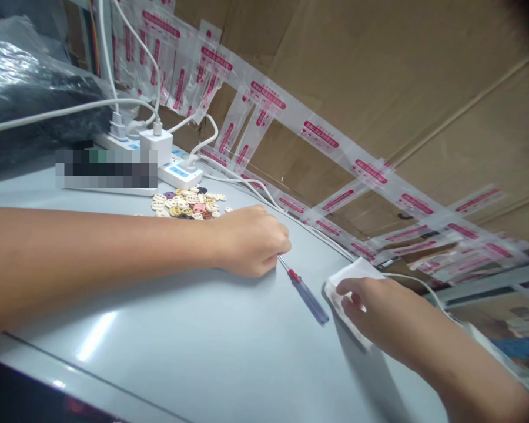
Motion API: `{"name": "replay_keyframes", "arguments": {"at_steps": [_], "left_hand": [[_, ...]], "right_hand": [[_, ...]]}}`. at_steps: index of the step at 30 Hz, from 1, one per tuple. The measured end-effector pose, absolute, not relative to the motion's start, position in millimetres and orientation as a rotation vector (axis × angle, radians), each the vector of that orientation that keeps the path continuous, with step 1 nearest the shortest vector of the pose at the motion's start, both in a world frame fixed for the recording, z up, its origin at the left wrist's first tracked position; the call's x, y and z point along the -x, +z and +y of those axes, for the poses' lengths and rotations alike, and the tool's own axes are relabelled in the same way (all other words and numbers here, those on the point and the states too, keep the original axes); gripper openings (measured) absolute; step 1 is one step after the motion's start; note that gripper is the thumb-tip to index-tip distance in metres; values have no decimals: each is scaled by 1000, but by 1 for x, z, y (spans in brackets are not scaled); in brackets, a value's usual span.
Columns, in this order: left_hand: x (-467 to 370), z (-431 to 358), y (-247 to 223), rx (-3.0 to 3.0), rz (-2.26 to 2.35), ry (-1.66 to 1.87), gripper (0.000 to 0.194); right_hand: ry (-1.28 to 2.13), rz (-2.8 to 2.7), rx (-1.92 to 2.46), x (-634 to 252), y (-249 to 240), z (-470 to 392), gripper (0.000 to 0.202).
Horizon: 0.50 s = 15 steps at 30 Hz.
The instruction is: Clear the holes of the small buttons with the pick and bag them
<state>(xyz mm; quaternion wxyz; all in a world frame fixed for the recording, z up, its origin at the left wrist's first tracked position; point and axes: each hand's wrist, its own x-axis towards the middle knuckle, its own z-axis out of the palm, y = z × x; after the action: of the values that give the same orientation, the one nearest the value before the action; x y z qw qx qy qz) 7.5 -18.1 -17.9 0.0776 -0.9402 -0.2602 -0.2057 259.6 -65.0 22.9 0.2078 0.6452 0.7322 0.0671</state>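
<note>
My left hand [255,239] is closed in a fist just above the table. Out of its underside runs the thin metal shaft of a screwdriver [309,299], with a red collar and a clear bluish handle pointing toward the lower right; the tip is hidden in the fist. To the right, my right hand [370,302] has its thumb and fingers bent against a folded white cloth [360,268], gripping it. I cannot tell whether it is cloth or tissue. Behind my left wrist lies a pile of buttons [191,202] in white, yellow, pink, brown, purple and black.
A white power strip [180,174] with a plugged-in adapter [156,145] and cables stands at the back left. A dark plastic-wrapped bundle [39,100] lies left of it. A taped cardboard wall [357,88] rises along the pale table's [229,346] far edge.
</note>
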Motion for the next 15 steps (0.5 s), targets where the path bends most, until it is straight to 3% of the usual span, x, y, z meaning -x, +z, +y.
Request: {"name": "replay_keyframes", "arguments": {"at_steps": [7, 15], "left_hand": [[-7, -17, -19, 2837, -792, -609, 16], [-7, -16, -20, 2845, -798, -606, 15]], "right_hand": [[68, 2083, -1753, -259, 20, -62, 28], [191, 1935, -1896, -254, 13, -56, 32]]}}
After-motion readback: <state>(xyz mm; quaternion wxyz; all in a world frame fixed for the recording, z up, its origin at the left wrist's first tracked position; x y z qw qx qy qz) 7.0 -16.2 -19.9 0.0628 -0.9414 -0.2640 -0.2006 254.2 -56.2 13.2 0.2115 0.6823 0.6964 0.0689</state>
